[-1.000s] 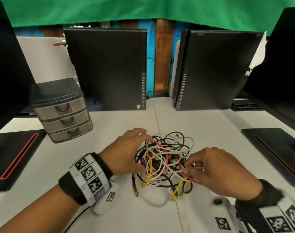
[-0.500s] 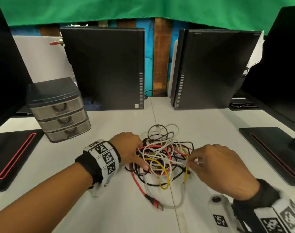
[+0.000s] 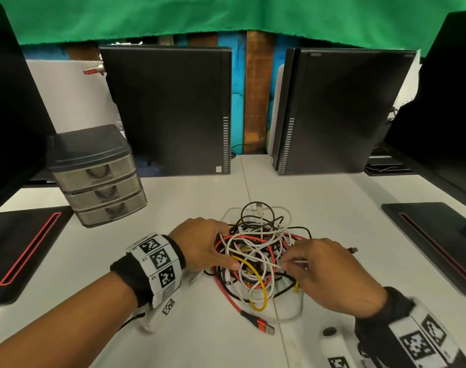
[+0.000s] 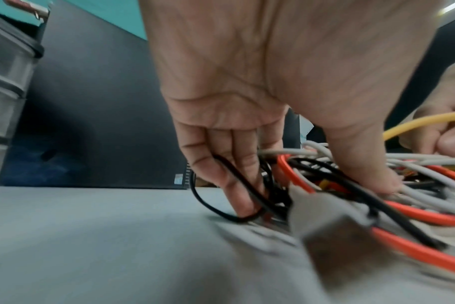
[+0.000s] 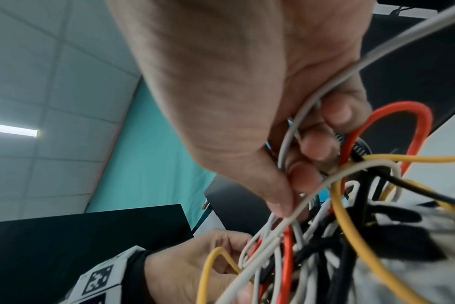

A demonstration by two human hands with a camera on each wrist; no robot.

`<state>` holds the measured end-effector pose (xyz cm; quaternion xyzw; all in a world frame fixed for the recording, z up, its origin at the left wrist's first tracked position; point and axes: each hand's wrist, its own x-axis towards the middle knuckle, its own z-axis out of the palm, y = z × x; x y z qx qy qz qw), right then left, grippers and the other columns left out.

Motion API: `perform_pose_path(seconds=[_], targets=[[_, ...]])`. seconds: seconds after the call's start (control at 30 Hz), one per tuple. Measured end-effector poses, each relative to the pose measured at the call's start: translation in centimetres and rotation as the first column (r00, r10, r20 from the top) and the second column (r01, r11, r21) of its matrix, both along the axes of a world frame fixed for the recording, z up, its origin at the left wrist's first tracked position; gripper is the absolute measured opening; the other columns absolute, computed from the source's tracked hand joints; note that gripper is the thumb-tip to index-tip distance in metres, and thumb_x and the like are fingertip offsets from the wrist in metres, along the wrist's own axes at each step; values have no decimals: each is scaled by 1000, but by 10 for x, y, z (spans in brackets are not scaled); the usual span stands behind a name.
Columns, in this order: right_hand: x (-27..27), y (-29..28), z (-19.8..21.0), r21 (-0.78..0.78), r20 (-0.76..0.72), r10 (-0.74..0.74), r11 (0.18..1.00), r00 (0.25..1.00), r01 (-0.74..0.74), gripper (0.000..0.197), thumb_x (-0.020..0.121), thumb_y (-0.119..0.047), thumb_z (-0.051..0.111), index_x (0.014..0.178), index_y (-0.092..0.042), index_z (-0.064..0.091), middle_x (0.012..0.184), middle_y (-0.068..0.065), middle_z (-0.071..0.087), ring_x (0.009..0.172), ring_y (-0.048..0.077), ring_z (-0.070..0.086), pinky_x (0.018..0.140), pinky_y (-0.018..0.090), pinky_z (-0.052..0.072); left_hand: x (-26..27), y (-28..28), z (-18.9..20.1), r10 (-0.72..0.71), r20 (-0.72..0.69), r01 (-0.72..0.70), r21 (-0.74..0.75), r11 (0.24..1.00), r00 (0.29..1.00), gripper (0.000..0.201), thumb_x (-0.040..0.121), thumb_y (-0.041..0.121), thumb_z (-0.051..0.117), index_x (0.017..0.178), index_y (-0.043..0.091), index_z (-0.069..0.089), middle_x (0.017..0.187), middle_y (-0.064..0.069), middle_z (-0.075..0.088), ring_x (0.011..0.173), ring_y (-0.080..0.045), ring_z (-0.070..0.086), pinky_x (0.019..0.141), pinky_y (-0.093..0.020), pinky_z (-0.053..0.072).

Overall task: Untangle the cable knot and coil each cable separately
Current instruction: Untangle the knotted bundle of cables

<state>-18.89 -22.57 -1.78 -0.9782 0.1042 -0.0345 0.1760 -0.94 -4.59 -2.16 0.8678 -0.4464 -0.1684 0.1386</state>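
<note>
At nine o'clock on the table (image 3: 189, 338) we see a grey three-drawer organiser (image 3: 99, 179), and no brand or lettering on it can be read; the only markings we can make out are the black-and-white square codes on the wristbands (image 3: 157, 261). Moving toward the centre, our left hand (image 3: 202, 243) lies on the nine o'clock edge of the cable knot (image 3: 258, 258), its fingers (image 4: 234, 185) straight and pressing down among black strands onto the table, the thumb bearing on white and red ones. The knot sits at the middle of the table, a rough heap with no clear long axis; its red cable's plug (image 3: 263, 325) trails out toward six o'clock, tip pointing to about four. At three o'clock of the knot our right hand (image 3: 330, 274) pinches a thin white cable (image 3: 297, 261) between thumb and curled fingers (image 5: 317, 148). Two black computer towers (image 3: 170, 112) stand at twelve o'clock.
</note>
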Motion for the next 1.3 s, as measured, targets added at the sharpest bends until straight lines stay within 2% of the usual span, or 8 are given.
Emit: perform_pose_path(seconds=[0.2, 0.37, 0.67, 0.8, 0.93, 1.03, 1.17, 1.3], targets=[[0, -6, -4, 40, -8, 40, 998, 999, -39, 17, 97, -32, 58, 99, -34, 75, 90, -25, 65, 87, -2, 61, 72, 9, 43, 1, -1, -14, 49, -169, -70, -122, 990, 984, 31, 72, 46, 82, 88, 36, 57, 91, 14, 67, 86, -11, 64, 82, -35, 55], [-2, -7, -2, 96, 21, 57, 994, 998, -59, 15, 95, -29, 61, 100, -32, 74, 97, -24, 68, 90, -2, 63, 80, 19, 51, -4, -1, -20, 28, -253, -129, -391, 911, 967, 25, 65, 35, 78, 79, 35, 56, 82, 8, 68, 82, -20, 67, 80, -46, 57], [-11, -22, 15, 165, 99, 90, 981, 991, -106, 13, 92, -28, 65, 98, -33, 75, 88, -22, 68, 88, -1, 64, 82, 26, 53, -19, 6, -4, 49, 80, 24, -722, 692, 996, 29, 76, 5, 71, 82, 27, 53, 79, 10, 55, 69, -11, 51, 60, -20, 41], [-15, -29, 26, 209, 171, 29, 976, 985, -65, 13, 92, -24, 67, 92, -34, 75, 86, -21, 70, 82, 4, 64, 75, 26, 53, -26, 10, 4, 82, 158, 67, -754, 653, 984, 31, 80, 0, 75, 87, 23, 56, 83, 11, 60, 76, -14, 57, 63, -28, 49], [-22, -35, 47, 263, 606, -259, 958, 752, 118, 21, 89, -18, 69, 83, -37, 70, 67, -9, 67, 67, 13, 61, 60, 22, 50, -34, 12, 10, 48, 242, 154, -745, 648, 969, 26, 82, 6, 68, 89, 25, 52, 82, 18, 53, 74, -4, 52, 63, -11, 39], [-27, -25, 61, 310, 719, -286, 948, 634, 76, 21, 88, -19, 69, 85, -40, 67, 76, -12, 70, 75, 9, 64, 63, 13, 51, -42, 10, 14, -22, 297, 229, -685, 692, 955, 24, 81, 12, 60, 93, 30, 49, 85, 17, 51, 74, -3, 50, 65, -8, 38], [-26, -16, 58, 335, 563, -142, 940, 814, -67, 8, 83, -28, 71, 86, -33, 77, 84, -18, 73, 78, 10, 68, 66, 21, 53, -48, 4, 11, -68, 338, 269, -594, 759, 939, 46, 77, -6, 70, 97, 29, 49, 88, 13, 52, 75, -11, 52, 63, -29, 48], [-23, -17, 53, 444, 433, -103, 889, 895, -112, 11, 82, -39, 70, 88, -35, 78, 82, -6, 74, 67, 25, 65, 64, 41, 53, -50, 2, 11, -98, 301, 271, -613, 742, 949, 45, 77, -6, 71, 95, 29, 50, 87, 13, 53, 74, -12, 54, 62, -30, 48]])
